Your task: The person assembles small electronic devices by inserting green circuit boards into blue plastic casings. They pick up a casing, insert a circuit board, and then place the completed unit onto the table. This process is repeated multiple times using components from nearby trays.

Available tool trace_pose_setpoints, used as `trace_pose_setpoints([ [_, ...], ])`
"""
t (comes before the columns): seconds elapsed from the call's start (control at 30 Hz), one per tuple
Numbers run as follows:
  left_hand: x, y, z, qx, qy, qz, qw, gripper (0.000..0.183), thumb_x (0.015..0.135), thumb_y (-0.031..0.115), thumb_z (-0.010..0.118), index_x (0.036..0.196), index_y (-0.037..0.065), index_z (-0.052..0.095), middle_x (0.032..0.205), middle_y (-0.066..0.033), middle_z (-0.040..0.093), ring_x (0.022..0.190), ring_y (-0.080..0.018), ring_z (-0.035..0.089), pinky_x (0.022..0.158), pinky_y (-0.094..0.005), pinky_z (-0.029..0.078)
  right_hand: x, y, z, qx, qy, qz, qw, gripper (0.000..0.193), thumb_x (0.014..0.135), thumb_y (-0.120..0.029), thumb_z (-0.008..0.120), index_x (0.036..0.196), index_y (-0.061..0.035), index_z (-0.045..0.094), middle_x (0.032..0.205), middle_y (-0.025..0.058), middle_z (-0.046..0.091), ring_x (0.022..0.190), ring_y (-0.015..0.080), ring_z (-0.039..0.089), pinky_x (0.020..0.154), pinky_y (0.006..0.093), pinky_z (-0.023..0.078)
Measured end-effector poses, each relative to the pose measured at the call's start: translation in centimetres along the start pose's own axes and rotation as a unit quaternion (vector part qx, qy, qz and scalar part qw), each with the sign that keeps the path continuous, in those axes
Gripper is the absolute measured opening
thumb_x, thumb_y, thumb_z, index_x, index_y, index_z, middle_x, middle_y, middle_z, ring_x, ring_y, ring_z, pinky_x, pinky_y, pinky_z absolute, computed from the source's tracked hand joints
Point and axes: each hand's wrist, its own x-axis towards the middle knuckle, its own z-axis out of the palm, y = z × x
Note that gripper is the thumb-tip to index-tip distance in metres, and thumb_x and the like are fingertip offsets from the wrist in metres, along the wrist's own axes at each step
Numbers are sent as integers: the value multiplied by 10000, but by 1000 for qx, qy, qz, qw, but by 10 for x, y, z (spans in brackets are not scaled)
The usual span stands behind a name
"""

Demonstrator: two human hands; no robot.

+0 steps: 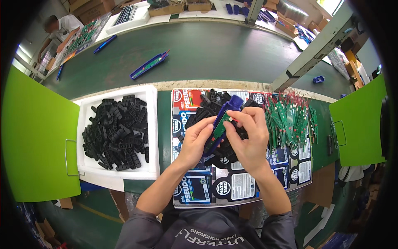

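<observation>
A long blue plastic casing point(235, 102) is tilted in front of me, its upper end pointing away to the right. My left hand point(192, 143) is closed around its left side. Inside the casing lies a narrow green circuit board point(219, 129) with a red wire near its upper end. With thumb and forefinger, my right hand point(253, 141) grips the board near that end; its fingertips partly cover the spot. Under both hands spreads a heap of black plastic parts point(209, 101). Several green circuit boards with red wires point(288, 120) are piled right of my right hand.
Left of me, a white foam tray point(153, 137) holds small black plastic pieces point(118, 130). A printed cardboard sheet point(195, 199) lies beneath the work. Beyond, a green belt point(199, 50) carries a blue casing point(149, 66). Light green panels point(45, 137) flank me. A person point(66, 29) sits far left.
</observation>
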Motion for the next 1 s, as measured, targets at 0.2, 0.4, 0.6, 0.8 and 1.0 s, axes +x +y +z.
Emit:
trace_pose_setpoints([
  [0.2,-2,-4,0,53,-15,30,998,383,1119,178,526,1447,-5,598,1128,-57,722,957,-86,676,809,-266,578,-7,10,16,24,62,42,997,450,825,47,801,1243,-24,650,1075,80,512,812,159,533,719,304,468],
  [0.4,-4,-6,5,85,-18,53,995,417,1085,46,552,1494,-29,536,1206,-62,702,994,-74,660,811,-241,559,-11,19,22,97,66,122,986,696,820,26,801,1439,-15,486,1111,94,560,823,129,560,673,281,453],
  [0.6,-4,-4,5,112,-15,55,992,415,1080,24,547,1491,-31,545,1199,-65,704,987,-80,665,799,-249,565,-8,18,20,192,35,208,958,684,867,-1,788,1477,-5,478,1126,85,588,851,104,582,659,255,456],
  [0.8,-1,-9,1,133,0,74,988,402,1081,21,550,1479,-33,554,1170,-67,716,940,-98,684,785,-266,588,-10,24,21,207,32,184,960,630,892,-40,791,1456,3,513,1108,76,604,833,94,585,663,246,470],
  [1.0,1,16,-4,105,118,145,977,338,1081,47,565,1405,-45,596,1128,-132,723,878,-149,695,760,-295,594,-10,56,-17,71,13,157,985,249,922,-74,774,1159,-29,716,925,65,658,779,147,639,668,295,504],
])
